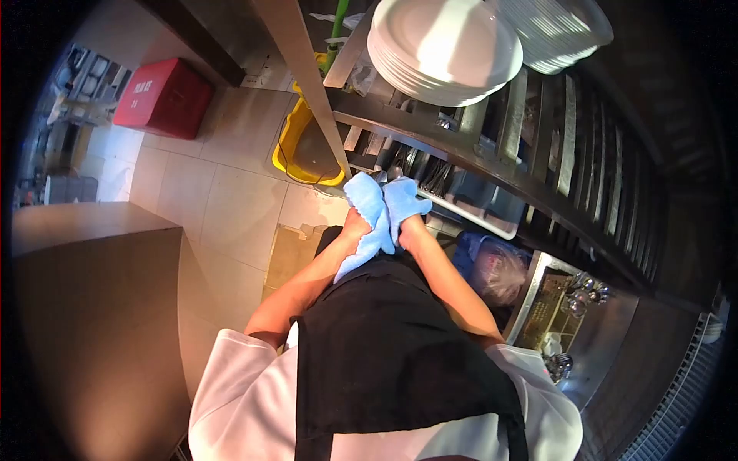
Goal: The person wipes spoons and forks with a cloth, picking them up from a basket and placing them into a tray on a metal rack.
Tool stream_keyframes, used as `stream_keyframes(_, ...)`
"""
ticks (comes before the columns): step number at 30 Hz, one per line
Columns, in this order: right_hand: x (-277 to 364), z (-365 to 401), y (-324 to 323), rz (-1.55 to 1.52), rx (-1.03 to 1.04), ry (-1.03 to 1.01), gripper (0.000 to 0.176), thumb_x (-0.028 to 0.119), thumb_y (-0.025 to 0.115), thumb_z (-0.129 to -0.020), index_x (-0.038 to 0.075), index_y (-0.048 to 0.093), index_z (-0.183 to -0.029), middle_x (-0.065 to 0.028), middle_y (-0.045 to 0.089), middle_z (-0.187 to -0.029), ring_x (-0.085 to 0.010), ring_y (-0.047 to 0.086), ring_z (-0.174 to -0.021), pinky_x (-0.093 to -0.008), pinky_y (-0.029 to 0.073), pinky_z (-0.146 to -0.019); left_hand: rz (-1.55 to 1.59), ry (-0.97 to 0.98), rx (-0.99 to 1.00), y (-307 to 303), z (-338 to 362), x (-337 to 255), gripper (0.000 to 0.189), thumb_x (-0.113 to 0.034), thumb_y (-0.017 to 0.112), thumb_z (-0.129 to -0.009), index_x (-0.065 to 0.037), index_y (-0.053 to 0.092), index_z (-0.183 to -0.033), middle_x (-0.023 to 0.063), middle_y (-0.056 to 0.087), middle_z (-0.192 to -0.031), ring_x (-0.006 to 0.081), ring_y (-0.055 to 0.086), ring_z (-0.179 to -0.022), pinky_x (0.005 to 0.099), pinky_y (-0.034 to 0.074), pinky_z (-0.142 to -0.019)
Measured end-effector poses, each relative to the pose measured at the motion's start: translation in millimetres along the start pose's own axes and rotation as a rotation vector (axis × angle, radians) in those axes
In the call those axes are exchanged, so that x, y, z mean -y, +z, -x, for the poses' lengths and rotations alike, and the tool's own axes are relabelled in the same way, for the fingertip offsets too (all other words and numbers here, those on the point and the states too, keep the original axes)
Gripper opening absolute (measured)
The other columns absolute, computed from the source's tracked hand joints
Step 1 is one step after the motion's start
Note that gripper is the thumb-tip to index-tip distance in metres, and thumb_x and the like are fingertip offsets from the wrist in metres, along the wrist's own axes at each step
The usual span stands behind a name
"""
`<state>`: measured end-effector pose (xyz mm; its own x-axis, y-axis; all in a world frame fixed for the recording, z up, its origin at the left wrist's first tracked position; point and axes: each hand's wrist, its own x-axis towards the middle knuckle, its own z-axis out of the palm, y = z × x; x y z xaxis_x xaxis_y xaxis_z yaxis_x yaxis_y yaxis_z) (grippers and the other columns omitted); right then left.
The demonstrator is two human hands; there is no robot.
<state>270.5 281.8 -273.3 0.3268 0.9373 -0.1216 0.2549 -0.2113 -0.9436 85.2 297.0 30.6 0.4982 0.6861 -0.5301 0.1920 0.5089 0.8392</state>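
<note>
A light blue cloth (369,201) is bunched around both of my hands in front of the black apron. My left hand (356,223) is wrapped in its left part, and a length of the cloth hangs down beside the wrist. The right part of the cloth covers my right hand (411,227). Most fingers of both hands are hidden under the fabric. Something metallic shows just beyond the cloth, by the cutlery (427,170) on the lower shelf. Whether the cloth holds it cannot be made out.
Stacked white plates (442,46) stand on a slatted metal rack (461,157) ahead and to the right. A yellow bucket (286,146) and a red box (165,98) are on the floor ahead left. A brown counter (100,230) is at the left.
</note>
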Motion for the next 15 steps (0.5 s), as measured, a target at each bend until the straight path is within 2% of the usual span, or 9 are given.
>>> stream_keyframes(1, 21, 10, -16, 0.164, 0.153, -0.062, 0.019, 0.029, 0.048, -0.097, 0.014, 0.057, -0.090, -0.0051, 0.056, -0.077, -0.0206, 0.057, -0.072, -0.0338, 0.048, -0.067, 0.019, 0.002, -0.010, -3, -4, 9, 0.052, -0.022, 0.067, -0.090, -0.006, 0.049, -0.137, 0.0100, 0.059, -0.125, 0.0205, 0.060, -0.111, 0.0360, 0.052, -0.090)
stream_keyframes(2, 118, 26, -53, -0.162, 0.142, 0.317, 0.016, 0.025, 0.050, -0.097, 0.012, 0.058, -0.090, -0.0067, 0.059, -0.081, -0.0192, 0.057, -0.071, -0.0333, 0.048, -0.066, -0.048, 0.081, 0.056, -7, -9, 20, 0.050, -0.022, 0.067, -0.090, -0.006, 0.051, -0.135, 0.0091, 0.060, -0.125, 0.0193, 0.060, -0.111, 0.0356, 0.051, -0.091)
stream_keyframes(3, 173, 27, -71, -0.147, 0.161, 0.316, 0.016, 0.025, 0.050, -0.097, 0.012, 0.058, -0.090, -0.0067, 0.059, -0.081, -0.0192, 0.057, -0.071, -0.0333, 0.048, -0.066, -0.115, 0.160, 0.117, -7, -9, 25, 0.049, -0.022, 0.067, -0.090, -0.005, 0.054, -0.133, 0.0082, 0.061, -0.125, 0.0181, 0.059, -0.112, 0.0352, 0.049, -0.092)
stream_keyframes(5, 240, 17, -90, -1.071, 0.085, 0.635, 0.021, 0.026, 0.047, -0.099, 0.009, 0.060, -0.098, -0.0084, 0.063, -0.086, -0.0220, 0.060, -0.077, -0.0362, 0.051, -0.072, -0.038, 0.122, 0.106, -1, -1, 3, 0.045, -0.019, 0.066, -0.089, -0.007, 0.055, -0.131, 0.0082, 0.060, -0.125, 0.0184, 0.060, -0.111, 0.0342, 0.050, -0.092)
stream_keyframes(7, 271, 32, -97, -1.192, 0.081, 0.689, 0.026, 0.032, 0.046, -0.100, 0.009, 0.060, -0.100, -0.0102, 0.064, -0.093, -0.0257, 0.062, -0.086, -0.0392, 0.052, -0.079, -0.022, 0.087, 0.067, 1, -5, -2, 0.041, -0.021, 0.065, -0.091, -0.009, 0.055, -0.129, 0.0086, 0.060, -0.123, 0.0192, 0.059, -0.111, 0.0350, 0.051, -0.090)
stream_keyframes(9, 190, 30, -82, -1.190, 0.104, 0.523, 0.031, 0.035, 0.044, -0.100, 0.009, 0.060, -0.100, -0.0102, 0.064, -0.097, -0.0263, 0.062, -0.091, -0.0383, 0.051, -0.082, 0.168, 0.052, 0.089, -3, -22, 18, 0.042, -0.024, 0.064, -0.092, -0.009, 0.055, -0.130, 0.0086, 0.061, -0.121, 0.0187, 0.061, -0.107, 0.0355, 0.052, -0.086)
stream_keyframes(11, 244, 51, -81, -1.013, -0.055, 0.732, 0.032, 0.036, 0.044, -0.101, 0.008, 0.060, -0.098, -0.0088, 0.064, -0.093, -0.0244, 0.063, -0.086, -0.0369, 0.052, -0.078, 0.362, 0.003, 0.113, -5, -27, 26, 0.042, -0.026, 0.063, -0.093, -0.009, 0.054, -0.130, 0.0085, 0.062, -0.119, 0.0182, 0.063, -0.103, 0.0359, 0.054, -0.082)
stream_keyframes(13, 313, 68, -80, -0.892, 0.001, 0.732, 0.033, 0.037, 0.045, -0.100, 0.006, 0.057, -0.102, -0.0096, 0.065, -0.090, -0.0229, 0.064, -0.080, -0.0362, 0.053, -0.073, 0.404, -0.109, 0.236, -9, -23, 15, 0.044, -0.030, 0.062, -0.094, -0.009, 0.053, -0.132, 0.0077, 0.064, -0.111, 0.0165, 0.066, -0.090, 0.0347, 0.056, -0.071)
stream_keyframes(15, 322, 69, -77, 0.247, -0.101, 0.315, 0.029, 0.029, 0.056, -0.090, 0.001, 0.061, -0.095, -0.0188, 0.066, -0.086, -0.0255, 0.069, -0.089, -0.0372, 0.054, -0.072, 0.410, -0.185, 0.317, -7, -4, -6, 0.045, -0.031, 0.062, -0.095, -0.009, 0.052, -0.132, 0.0073, 0.066, -0.107, 0.0157, 0.067, -0.083, 0.0341, 0.057, -0.066)
